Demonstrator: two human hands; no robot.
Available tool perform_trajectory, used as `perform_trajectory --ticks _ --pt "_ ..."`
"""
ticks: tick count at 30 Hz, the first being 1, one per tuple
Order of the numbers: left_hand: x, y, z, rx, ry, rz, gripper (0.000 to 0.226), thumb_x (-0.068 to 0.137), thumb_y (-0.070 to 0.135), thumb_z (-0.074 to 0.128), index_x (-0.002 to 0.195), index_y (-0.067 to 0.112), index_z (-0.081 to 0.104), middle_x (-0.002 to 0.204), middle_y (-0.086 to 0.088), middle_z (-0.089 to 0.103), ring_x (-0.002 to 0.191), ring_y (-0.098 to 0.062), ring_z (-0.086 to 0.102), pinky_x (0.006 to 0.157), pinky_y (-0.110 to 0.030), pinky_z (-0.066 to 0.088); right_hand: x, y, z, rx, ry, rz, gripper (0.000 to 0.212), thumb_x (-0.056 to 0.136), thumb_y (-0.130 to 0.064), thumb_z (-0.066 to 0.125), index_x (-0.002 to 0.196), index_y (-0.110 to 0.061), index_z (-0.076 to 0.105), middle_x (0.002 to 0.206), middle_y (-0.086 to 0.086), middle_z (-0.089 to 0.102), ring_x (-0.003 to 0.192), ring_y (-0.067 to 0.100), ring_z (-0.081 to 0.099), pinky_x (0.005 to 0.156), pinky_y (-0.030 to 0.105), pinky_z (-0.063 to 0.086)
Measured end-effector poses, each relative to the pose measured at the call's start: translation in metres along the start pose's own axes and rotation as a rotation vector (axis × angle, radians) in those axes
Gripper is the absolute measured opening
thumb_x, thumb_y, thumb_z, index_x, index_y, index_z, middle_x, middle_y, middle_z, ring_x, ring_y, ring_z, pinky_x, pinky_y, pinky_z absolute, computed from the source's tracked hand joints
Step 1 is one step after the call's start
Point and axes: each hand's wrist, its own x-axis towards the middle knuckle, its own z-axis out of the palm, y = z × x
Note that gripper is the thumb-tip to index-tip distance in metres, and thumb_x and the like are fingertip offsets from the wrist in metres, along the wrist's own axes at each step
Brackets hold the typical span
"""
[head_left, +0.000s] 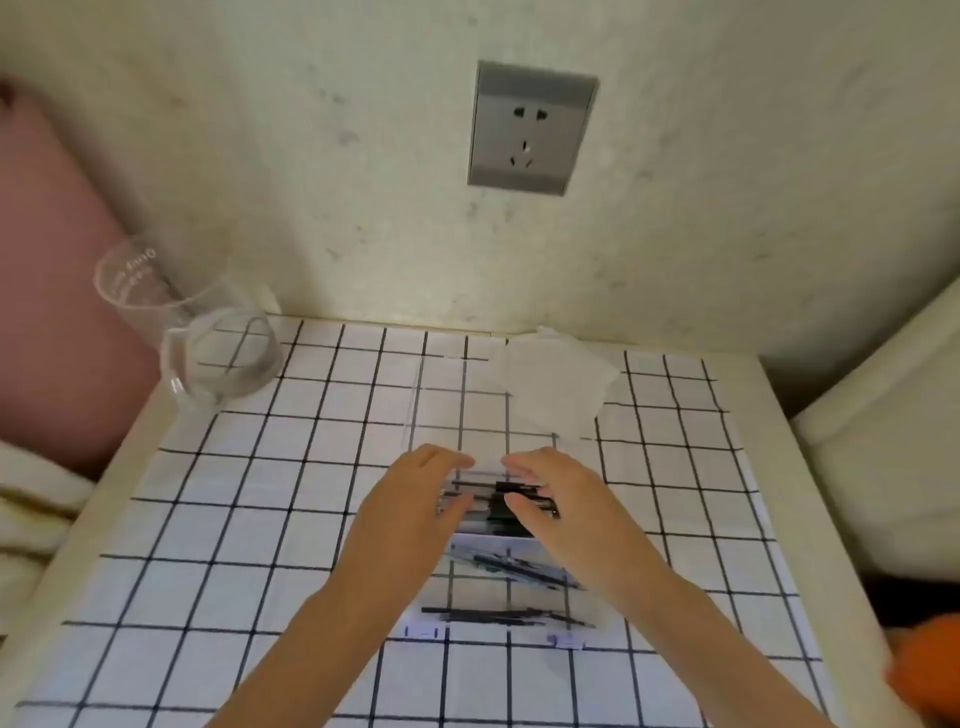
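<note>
A clear plastic box (501, 587) sits in the middle of the checked tablecloth (260, 519), close to the person, with its see-through lid (441, 405) standing open on the far side. The box is split into compartments running crosswise: the nearest holds thin black sticks (493, 616) lying flat, the middle one a few slim dark pieces set at a slant, and the farthest a pile of thicker black pieces (501, 501). Both hands lie over that far compartment, the left hand (410, 512) from the left and the right hand (563, 506) from the right, fingers stretched out and nearly meeting above the black pile, curled round nothing. A glass measuring cup (208, 343) stands at the far left corner, and a crumpled white tissue (556, 384) lies just behind the lid
</note>
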Motion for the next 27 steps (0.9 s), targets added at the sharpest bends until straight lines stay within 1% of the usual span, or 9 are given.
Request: perform_trajectory --ticks 3,6,10,13,15,18,22,24,27 --pt "0.004 -0.012 0.015 0.115 -0.004 0.108 0.037 0.092 0.028 0.050 0.129 0.029 0.044 0.126 0.014 0.046 0.115 -0.001 0.042 0.084 -0.005 0.025 0.006 0.014 0.010 -0.181 0.037 -0.080 0.036 0.096 -0.032 0.048 0.131 -0.027 0.048 0.125 -0.011 0.052 0.114 0.004 0.048 0.099 0.020 0.039" --pt "0.006 -0.017 0.025 0.174 0.045 0.192 0.041 0.094 0.031 0.045 0.134 0.029 0.035 0.129 0.011 0.046 0.116 -0.004 0.042 0.084 -0.009 0.028 0.005 0.023 0.019 -0.336 0.053 -0.127 0.037 0.097 -0.041 0.039 0.130 -0.027 0.047 0.121 -0.011 0.051 0.110 0.006 0.048 0.093 0.018 0.040" --pt "0.008 -0.026 0.035 0.173 0.122 0.249 0.030 0.095 0.031 0.042 0.123 0.025 0.037 0.117 0.005 0.056 0.099 -0.011 0.055 0.081 -0.023 0.044 0.005 0.030 0.032 -0.516 0.147 -0.167 0.052 0.090 -0.055 0.021 0.123 -0.025 0.048 0.114 -0.007 0.052 0.101 0.010 0.049 0.085 0.024 0.043" --pt "0.011 -0.035 0.047 0.268 0.146 0.300 0.027 0.097 0.025 0.039 0.121 0.018 0.044 0.114 -0.001 0.057 0.099 -0.015 0.053 0.077 -0.022 0.040 0.012 0.036 0.046 -0.548 0.206 -0.188 0.067 0.085 -0.059 0.010 0.117 -0.019 0.053 0.110 -0.003 0.047 0.101 0.013 0.045 0.083 0.025 0.043" --pt "0.012 -0.038 0.047 0.349 0.144 0.343 0.029 0.093 0.015 0.047 0.121 0.009 0.051 0.117 -0.006 0.056 0.104 -0.021 0.053 0.080 -0.028 0.044 0.017 0.040 0.053 -0.614 0.245 -0.208 0.073 0.087 -0.056 0.001 0.117 -0.016 0.054 0.110 0.000 0.045 0.103 0.016 0.042 0.084 0.026 0.040" --pt "0.016 -0.042 0.046 0.514 0.111 0.514 0.026 0.071 -0.003 0.071 0.096 -0.004 0.065 0.090 -0.019 0.063 0.075 -0.032 0.063 0.056 -0.039 0.056 0.024 0.042 0.057 -0.767 0.258 -0.236 0.086 0.080 -0.049 -0.015 0.121 -0.018 0.054 0.110 0.002 0.046 0.104 0.019 0.040 0.078 0.025 0.027" --pt "0.021 -0.041 0.043 0.690 0.033 0.563 0.013 0.071 -0.003 0.067 0.083 -0.006 0.062 0.084 -0.017 0.064 0.073 -0.034 0.057 0.057 -0.039 0.050 0.023 0.041 0.060 -0.800 0.241 -0.265 0.086 0.079 -0.042 -0.017 0.124 -0.012 0.050 0.114 0.008 0.049 0.102 0.022 0.043 0.071 0.028 0.023" --pt "0.023 -0.043 0.044 0.816 -0.020 0.540 0.018 0.059 -0.004 0.072 0.075 -0.004 0.063 0.074 -0.018 0.065 0.063 -0.035 0.057 0.047 -0.035 0.047 0.022 0.042 0.061 -0.791 0.254 -0.282 0.080 0.082 -0.038 -0.013 0.117 -0.008 0.053 0.109 0.010 0.052 0.096 0.025 0.045 0.068 0.031 0.024" --pt "0.022 -0.039 0.045 0.894 -0.022 0.524 0.018 0.061 0.000 0.069 0.077 -0.002 0.061 0.071 -0.016 0.061 0.059 -0.032 0.055 0.050 -0.033 0.040 0.022 0.041 0.060 -0.847 0.287 -0.349 0.057 0.088 -0.025 0.005 0.099 -0.006 0.058 0.090 0.012 0.058 0.080 0.028 0.050 0.059 0.035 0.028"
